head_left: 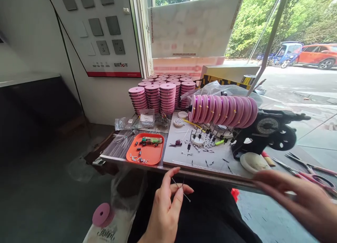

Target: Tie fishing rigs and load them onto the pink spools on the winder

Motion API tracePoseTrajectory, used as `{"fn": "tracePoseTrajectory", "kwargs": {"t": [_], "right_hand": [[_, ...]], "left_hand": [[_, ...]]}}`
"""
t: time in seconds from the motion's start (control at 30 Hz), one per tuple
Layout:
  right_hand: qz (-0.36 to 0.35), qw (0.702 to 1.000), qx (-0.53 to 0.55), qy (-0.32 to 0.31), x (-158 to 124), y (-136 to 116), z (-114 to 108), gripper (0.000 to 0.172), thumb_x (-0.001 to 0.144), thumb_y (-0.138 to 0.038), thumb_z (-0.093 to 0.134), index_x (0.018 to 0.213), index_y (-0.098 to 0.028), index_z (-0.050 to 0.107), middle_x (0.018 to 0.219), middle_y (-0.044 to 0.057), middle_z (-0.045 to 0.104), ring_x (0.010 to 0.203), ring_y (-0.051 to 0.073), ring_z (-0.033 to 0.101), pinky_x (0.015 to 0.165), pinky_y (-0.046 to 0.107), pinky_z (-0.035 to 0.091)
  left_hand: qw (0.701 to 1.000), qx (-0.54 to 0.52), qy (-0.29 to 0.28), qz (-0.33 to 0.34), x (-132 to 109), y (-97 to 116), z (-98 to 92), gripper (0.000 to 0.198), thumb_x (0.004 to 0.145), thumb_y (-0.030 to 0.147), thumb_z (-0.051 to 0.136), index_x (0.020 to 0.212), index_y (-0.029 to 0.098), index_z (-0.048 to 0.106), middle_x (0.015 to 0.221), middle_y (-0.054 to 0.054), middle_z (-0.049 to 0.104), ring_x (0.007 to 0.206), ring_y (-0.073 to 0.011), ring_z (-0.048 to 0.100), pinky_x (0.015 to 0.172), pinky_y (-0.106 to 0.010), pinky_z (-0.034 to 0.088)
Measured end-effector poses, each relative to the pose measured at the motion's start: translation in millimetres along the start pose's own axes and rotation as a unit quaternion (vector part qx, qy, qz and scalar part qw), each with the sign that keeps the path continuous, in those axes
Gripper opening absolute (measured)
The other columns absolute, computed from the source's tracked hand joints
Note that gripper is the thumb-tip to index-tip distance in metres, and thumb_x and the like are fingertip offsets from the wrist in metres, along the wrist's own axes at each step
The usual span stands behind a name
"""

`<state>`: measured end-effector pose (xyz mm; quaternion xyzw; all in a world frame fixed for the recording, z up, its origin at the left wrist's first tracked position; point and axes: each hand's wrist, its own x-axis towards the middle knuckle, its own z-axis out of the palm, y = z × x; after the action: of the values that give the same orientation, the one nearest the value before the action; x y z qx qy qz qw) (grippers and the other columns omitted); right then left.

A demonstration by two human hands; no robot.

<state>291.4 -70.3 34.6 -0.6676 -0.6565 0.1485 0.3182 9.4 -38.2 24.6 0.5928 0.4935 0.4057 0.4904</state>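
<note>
Left hand (166, 204), low centre over dark-clad lap (207, 215), just off the table edge: thumb and fingers pinched narrow on 1 thin pin (187, 197). Pin's long axis slants upper left to lower right, blobbed end pointing down-right; middle covered by fingertips. A thin dark piece (183, 181) stands near upright at the same fingertips; can't tell what. Right hand (295, 195), motion-blurred and cut by right edge, near pink-handled scissors (318, 179); can't tell finger gap or any hold. Table: 1 orange tray (147, 156) with a green-labelled item (151, 140) and small loose parts, uncountable; 1 cream dish (254, 162), partly behind right hand. Beyond: 1 black geared machine (265, 127) beside a row of pink discs (223, 110), overlapping. Back: 3 front spool stacks (167, 99), rear ones partly hidden.
</note>
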Motion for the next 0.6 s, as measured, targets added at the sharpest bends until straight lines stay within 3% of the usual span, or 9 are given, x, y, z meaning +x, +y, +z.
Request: {"fn": "tracePoseTrajectory", "kwargs": {"t": [0.1, 0.17, 0.3, 0.37, 0.5, 0.57, 0.6], "right_hand": [[-0.003, 0.980, 0.147, -0.135, 5, -60, 52, 0.023, 0.080, -0.040, 0.051, 0.088, -0.023, 0.064, 0.086, 0.005, 0.066, 0.079, 0.019, 0.061, 0.069, 0.026, 0.049], [0.007, 0.952, 0.254, -0.169, 13, -80, 80, 0.027, 0.081, -0.040, 0.050, 0.095, -0.020, 0.061, 0.091, 0.005, 0.064, 0.085, 0.018, 0.059, 0.075, 0.028, 0.047], [0.049, 0.867, 0.438, -0.230, 31, -96, 110, 0.030, 0.079, -0.044, 0.053, 0.086, -0.015, 0.057, 0.062, -0.001, 0.054, 0.059, 0.012, 0.051, 0.058, 0.023, 0.042], [0.055, 0.852, 0.462, -0.240, 34, -101, 112, 0.031, 0.079, -0.045, 0.052, 0.084, -0.014, 0.055, 0.059, -0.003, 0.050, 0.052, 0.009, 0.044, 0.051, 0.021, 0.037], [0.011, 0.907, 0.334, -0.255, 17, -82, 100, 0.028, 0.085, -0.041, 0.043, 0.093, -0.018, 0.057, 0.078, 0.001, 0.058, 0.068, 0.012, 0.051, 0.060, 0.022, 0.040], [-0.004, 0.937, 0.197, -0.290, 2, -50, 98, 0.027, 0.086, -0.037, 0.043, 0.077, -0.019, 0.060, 0.070, 0.001, 0.059, 0.065, 0.014, 0.053, 0.060, 0.024, 0.041], [0.014, 0.955, 0.113, -0.272, -4, -31, 98, 0.030, 0.085, -0.035, 0.043, 0.066, -0.019, 0.059, 0.061, 0.000, 0.057, 0.060, 0.015, 0.053, 0.057, 0.025, 0.041]], "left_hand": [[1.000, 0.004, -0.008, -0.001, 0, -2, -0.3, 0.035, 0.085, 0.031, 0.044, 0.118, 0.021, 0.043, 0.083, -0.002, 0.069, 0.082, -0.0178, 0.060, 0.081, -0.031, 0.036], [1.000, -0.009, -0.010, -0.007, -1, -3, -0.9, 0.037, 0.084, 0.031, 0.045, 0.119, 0.020, 0.043, 0.084, -0.003, 0.069, 0.085, -0.0181, 0.059, 0.085, -0.030, 0.035], [0.998, -0.036, -0.037, -0.042, 0, -6, -2.8, 0.039, 0.085, 0.029, 0.046, 0.122, 0.018, 0.041, 0.083, -0.005, 0.068, 0.086, -0.0187, 0.060, 0.085, -0.030, 0.036], [0.995, -0.053, -0.070, -0.048, 2, -6, -4.4, 0.039, 0.086, 0.028, 0.044, 0.123, 0.017, 0.039, 0.082, -0.004, 0.068, 0.083, -0.0181, 0.060, 0.083, -0.030, 0.037], [0.994, -0.067, -0.077, -0.047, 7, -4, -8.7, 0.041, 0.087, 0.028, 0.042, 0.125, 0.016, 0.035, 0.076, -0.002, 0.066, 0.079, -0.0165, 0.058, 0.083, -0.029, 0.036], [0.995, -0.069, -0.056, -0.047, 12, -1, -10.6, 0.042, 0.087, 0.029, 0.042, 0.126, 0.016, 0.034, 0.073, 0.000, 0.065, 0.075, -0.0161, 0.057, 0.084, -0.029, 0.034], [0.995, -0.069, -0.046, -0.050, 14, 1, -11.3, 0.043, 0.086, 0.031, 0.043, 0.126, 0.016, 0.034, 0.071, 0.000, 0.065, 0.074, -0.0162, 0.057, 0.084, -0.030, 0.034]]}}
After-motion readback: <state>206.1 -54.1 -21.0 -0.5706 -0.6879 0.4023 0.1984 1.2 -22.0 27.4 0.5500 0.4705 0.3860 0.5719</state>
